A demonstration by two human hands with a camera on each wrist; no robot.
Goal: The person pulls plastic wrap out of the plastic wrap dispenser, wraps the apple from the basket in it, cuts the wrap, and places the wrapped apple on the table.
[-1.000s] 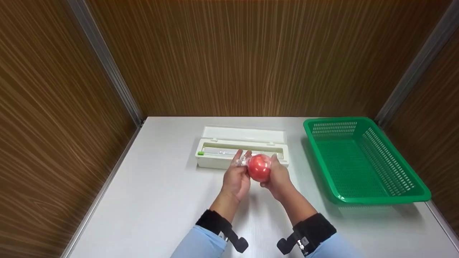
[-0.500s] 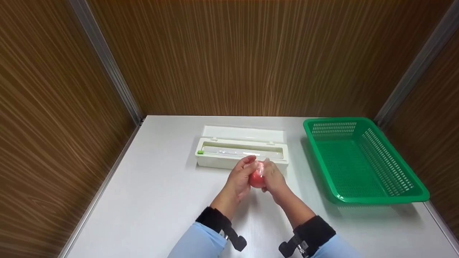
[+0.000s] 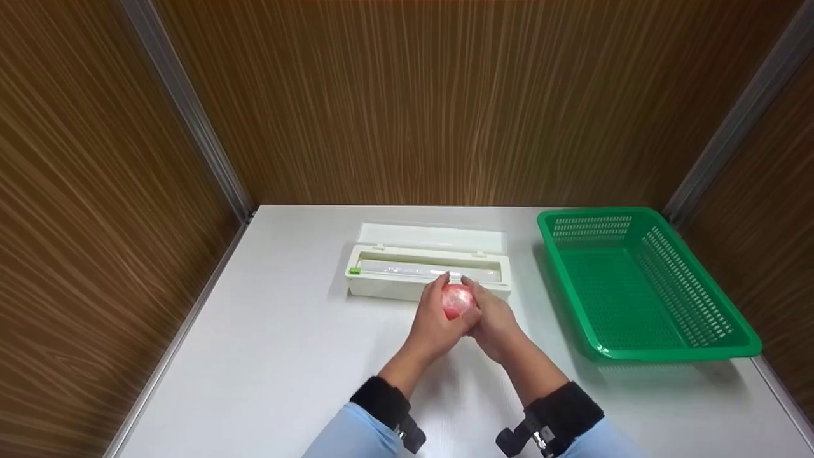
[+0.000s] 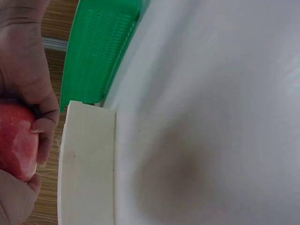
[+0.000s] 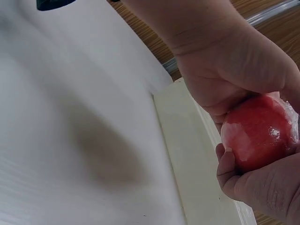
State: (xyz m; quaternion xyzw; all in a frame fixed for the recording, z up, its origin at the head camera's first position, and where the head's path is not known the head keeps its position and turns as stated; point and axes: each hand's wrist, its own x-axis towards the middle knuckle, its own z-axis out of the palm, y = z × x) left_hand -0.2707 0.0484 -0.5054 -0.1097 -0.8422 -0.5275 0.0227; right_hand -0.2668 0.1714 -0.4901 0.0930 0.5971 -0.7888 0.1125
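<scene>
Both hands hold a round red fruit (image 3: 456, 300) wrapped in clear cling film, above the table in front of the cling film box (image 3: 388, 289). My left hand (image 3: 437, 326) curls around its left side, the thumb across the near side. From the right, my right hand (image 3: 499, 326) cups it, fingers bent. In the right wrist view the fruit (image 5: 258, 133) looks smooth and glossy, with crinkled film at its right edge. The left wrist view cuts off part of the fruit (image 4: 16, 140) at its edge. Inside the box lies a film roll (image 3: 432, 270).
The box's lid (image 3: 432, 236) is folded back behind it, and a green slider (image 3: 355, 270) sits at its left end. A green plastic basket (image 3: 655, 355) stands on the right of the white table (image 3: 286, 356). Wood-grain panels (image 3: 445, 102) enclose the back and sides.
The hands have closed in around the fruit and turned it. The gathered film seen earlier on its left side no longer shows in the head view. Box and basket stay put.
</scene>
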